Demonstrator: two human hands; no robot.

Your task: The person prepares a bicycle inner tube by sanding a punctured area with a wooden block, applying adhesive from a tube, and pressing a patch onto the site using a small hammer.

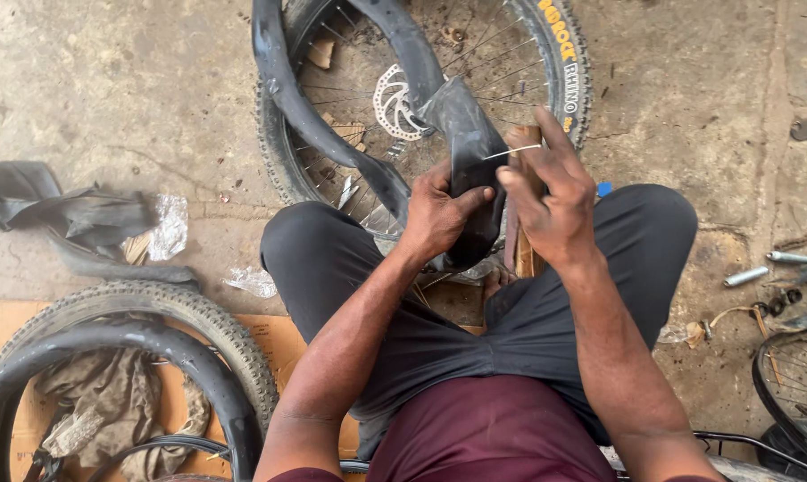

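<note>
A black rubber inner tube point(461, 125) loops up from my lap over a bicycle wheel lying on the ground. My left hand point(439, 212) pinches a folded part of the tube between thumb and fingers. My right hand point(551, 192) holds an upright wooden block point(527, 254) beside the tube, and a thin pale strand point(511, 152) runs from the tube towards its fingers. The bicycle wheel point(560, 54) has a knobby tyre, spokes and a silver brake disc point(395, 100). I sit with both knees apart in dark trousers.
A knobby tyre point(194, 321) and another inner tube point(167, 353) lie on cardboard at the lower left with a crumpled rag point(109, 393). More black rubber point(60, 214) and plastic wrap point(167, 228) lie left. Small metal cylinders point(747, 275) and another wheel's rim point(792, 393) lie right.
</note>
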